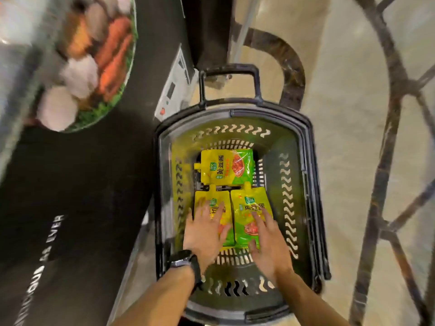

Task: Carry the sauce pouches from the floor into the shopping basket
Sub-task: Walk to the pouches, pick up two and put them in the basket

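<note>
A dark plastic shopping basket stands on the floor below me, its handle at the far end. Three yellow-green sauce pouches lie flat in its bottom. One pouch lies crosswise at the far end. Two lie side by side nearer me: the left pouch and the right pouch. My left hand, with a watch on the wrist, rests flat with spread fingers on the left pouch. My right hand lies flat with spread fingers on the right pouch. Neither hand grips anything.
A black display stand with white lettering stands left of the basket, with a picture of carrots and vegetables above it. A white device sits by the basket's far left corner. Beige tiled floor with dark curved inlay lines lies to the right.
</note>
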A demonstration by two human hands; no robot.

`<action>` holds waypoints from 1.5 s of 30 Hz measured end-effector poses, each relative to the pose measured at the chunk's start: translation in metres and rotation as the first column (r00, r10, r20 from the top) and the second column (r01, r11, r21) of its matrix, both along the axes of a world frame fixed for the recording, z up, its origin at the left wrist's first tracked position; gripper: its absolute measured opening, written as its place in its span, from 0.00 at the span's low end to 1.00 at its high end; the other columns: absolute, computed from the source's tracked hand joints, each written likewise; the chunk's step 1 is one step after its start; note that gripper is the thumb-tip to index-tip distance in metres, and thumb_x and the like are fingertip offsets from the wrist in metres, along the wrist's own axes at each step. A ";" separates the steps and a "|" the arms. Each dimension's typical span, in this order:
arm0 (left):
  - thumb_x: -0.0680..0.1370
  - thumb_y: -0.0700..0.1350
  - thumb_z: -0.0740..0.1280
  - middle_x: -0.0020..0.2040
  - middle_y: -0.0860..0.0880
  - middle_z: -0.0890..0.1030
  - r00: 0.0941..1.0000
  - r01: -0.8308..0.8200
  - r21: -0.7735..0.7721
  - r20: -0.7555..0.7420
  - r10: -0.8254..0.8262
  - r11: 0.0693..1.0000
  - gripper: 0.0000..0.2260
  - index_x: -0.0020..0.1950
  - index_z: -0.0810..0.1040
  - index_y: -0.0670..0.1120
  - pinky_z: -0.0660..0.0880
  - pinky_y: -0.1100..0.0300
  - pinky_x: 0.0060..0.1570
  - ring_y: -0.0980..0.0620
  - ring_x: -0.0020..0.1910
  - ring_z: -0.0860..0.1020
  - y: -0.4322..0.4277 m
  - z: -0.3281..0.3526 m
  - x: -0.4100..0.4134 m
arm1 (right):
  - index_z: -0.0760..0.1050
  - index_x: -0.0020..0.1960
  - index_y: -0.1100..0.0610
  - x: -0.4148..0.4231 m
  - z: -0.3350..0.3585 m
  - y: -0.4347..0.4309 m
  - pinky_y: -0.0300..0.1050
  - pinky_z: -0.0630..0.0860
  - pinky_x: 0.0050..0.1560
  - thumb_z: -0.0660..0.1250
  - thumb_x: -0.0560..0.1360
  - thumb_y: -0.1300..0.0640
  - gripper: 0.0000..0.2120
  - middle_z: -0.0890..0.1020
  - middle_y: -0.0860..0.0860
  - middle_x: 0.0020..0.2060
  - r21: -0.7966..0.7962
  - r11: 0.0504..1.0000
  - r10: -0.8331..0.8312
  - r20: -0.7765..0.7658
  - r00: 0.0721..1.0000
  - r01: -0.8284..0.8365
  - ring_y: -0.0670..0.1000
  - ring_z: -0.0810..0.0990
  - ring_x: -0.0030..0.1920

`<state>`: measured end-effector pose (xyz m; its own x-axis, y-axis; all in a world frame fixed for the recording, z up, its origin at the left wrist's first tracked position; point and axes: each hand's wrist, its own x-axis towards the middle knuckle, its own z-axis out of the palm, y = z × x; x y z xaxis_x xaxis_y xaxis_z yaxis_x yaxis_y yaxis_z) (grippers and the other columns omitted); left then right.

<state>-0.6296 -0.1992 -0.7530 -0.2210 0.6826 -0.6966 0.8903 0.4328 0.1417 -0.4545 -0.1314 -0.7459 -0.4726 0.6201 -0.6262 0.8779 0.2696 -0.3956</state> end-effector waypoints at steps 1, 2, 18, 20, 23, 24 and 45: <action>0.83 0.64 0.45 0.82 0.45 0.53 1.000 -0.005 0.012 -0.003 0.006 1.000 0.29 0.82 0.45 0.56 0.59 0.41 0.75 0.42 0.80 0.55 0.001 0.027 -0.005 | 0.52 0.81 0.49 -0.002 0.025 0.001 0.48 0.59 0.78 0.65 0.77 0.56 0.36 0.52 0.51 0.80 0.006 1.000 -0.016 0.006 1.000 0.016 0.53 0.54 0.80; 0.83 0.64 0.45 0.81 0.45 0.56 1.000 -0.005 0.014 -0.007 0.005 1.000 0.29 0.82 0.47 0.55 0.62 0.43 0.73 0.43 0.78 0.58 0.001 0.054 -0.010 | 0.52 0.81 0.50 -0.005 0.050 0.003 0.48 0.58 0.78 0.65 0.77 0.55 0.37 0.53 0.52 0.80 0.010 0.999 -0.030 0.013 0.999 0.030 0.53 0.55 0.79; 0.78 0.62 0.64 0.68 0.45 0.72 0.928 -0.164 0.485 -0.218 0.301 0.859 0.29 0.75 0.65 0.50 0.74 0.47 0.60 0.43 0.66 0.72 -0.019 0.487 -0.035 | 0.58 0.78 0.52 -0.062 0.482 0.052 0.55 0.71 0.67 0.72 0.71 0.52 0.40 0.65 0.57 0.73 0.454 0.853 0.319 -0.064 0.946 -0.257 0.60 0.66 0.72; 0.78 0.63 0.63 0.66 0.45 0.74 0.885 -0.199 0.537 -0.261 0.385 0.820 0.28 0.73 0.66 0.50 0.75 0.48 0.57 0.43 0.64 0.74 -0.032 0.515 -0.027 | 0.58 0.78 0.51 -0.068 0.512 0.049 0.55 0.69 0.70 0.73 0.71 0.53 0.40 0.63 0.57 0.75 0.522 0.786 0.424 -0.066 0.903 -0.330 0.60 0.64 0.74; 0.78 0.65 0.62 0.65 0.45 0.73 0.831 -0.221 0.563 -0.319 0.456 0.796 0.29 0.73 0.67 0.50 0.75 0.48 0.55 0.43 0.63 0.74 -0.058 0.546 -0.017 | 0.58 0.77 0.51 -0.075 0.543 0.040 0.56 0.71 0.68 0.71 0.70 0.54 0.39 0.63 0.56 0.74 0.606 0.683 0.551 -0.062 0.832 -0.408 0.60 0.65 0.72; 0.78 0.65 0.61 0.65 0.45 0.73 0.807 -0.238 0.574 -0.332 0.488 0.783 0.29 0.73 0.66 0.50 0.75 0.48 0.56 0.43 0.63 0.73 -0.070 0.555 -0.014 | 0.58 0.77 0.51 -0.079 0.552 0.034 0.56 0.71 0.67 0.72 0.70 0.53 0.39 0.64 0.56 0.73 0.627 0.648 0.591 -0.055 0.805 -0.433 0.60 0.66 0.71; 0.78 0.62 0.64 0.63 0.44 0.74 -0.262 -0.682 0.723 -0.384 0.886 0.111 0.26 0.69 0.68 0.49 0.75 0.48 0.51 0.41 0.60 0.75 -0.646 0.662 0.248 | 0.63 0.74 0.53 -0.053 0.676 -0.528 0.56 0.74 0.61 0.70 0.72 0.50 0.33 0.69 0.56 0.67 0.734 -0.165 0.954 -0.049 -0.294 -0.658 0.60 0.70 0.67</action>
